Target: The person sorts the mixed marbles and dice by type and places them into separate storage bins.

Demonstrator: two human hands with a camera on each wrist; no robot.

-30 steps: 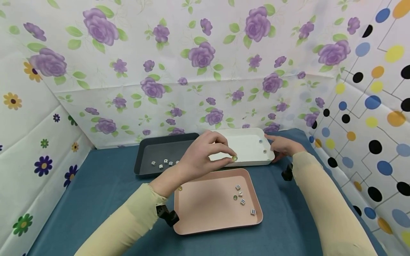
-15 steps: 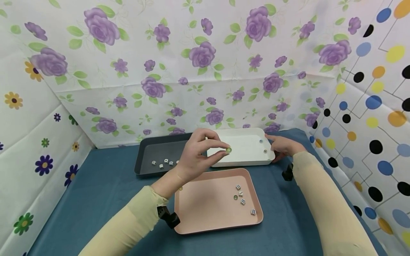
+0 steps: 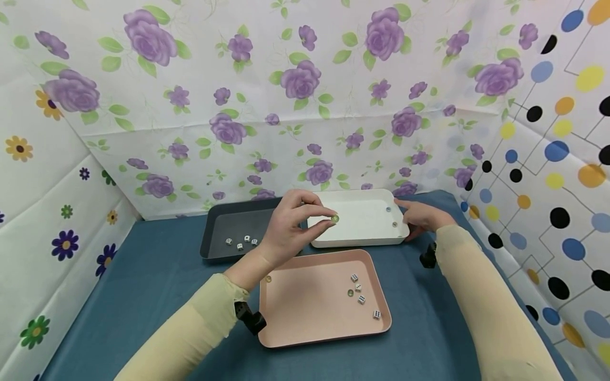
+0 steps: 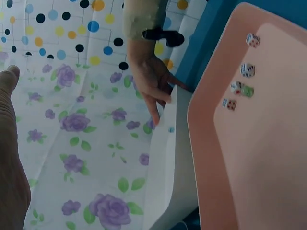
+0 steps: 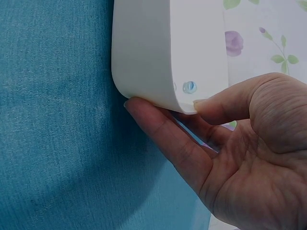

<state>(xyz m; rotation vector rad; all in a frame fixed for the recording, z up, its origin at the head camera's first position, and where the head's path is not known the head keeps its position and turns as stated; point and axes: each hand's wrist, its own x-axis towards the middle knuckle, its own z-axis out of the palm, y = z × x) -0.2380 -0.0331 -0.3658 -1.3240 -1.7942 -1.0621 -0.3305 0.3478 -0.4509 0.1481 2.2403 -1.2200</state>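
One green marble [image 3: 335, 219] pinched in left grip [image 3: 288, 225], seen against white tray's [image 3: 364, 218] left end; forearm slants past pink tray's [image 3: 310, 307] corner. Right grip [image 3: 421, 217] clasps white tray's right end, thumb at rim. I count two loose marbles [image 3: 394, 224] in white tray; four dice [image 3: 361, 299], two more marbles [image 3: 350, 292] in pink tray; four other dice [image 3: 240, 247] visible in dark tray [image 3: 238, 222], right side hidden behind left grip. My left wrist view crops that grip heavily.

No readable text, only dice pips [image 3: 361, 299]
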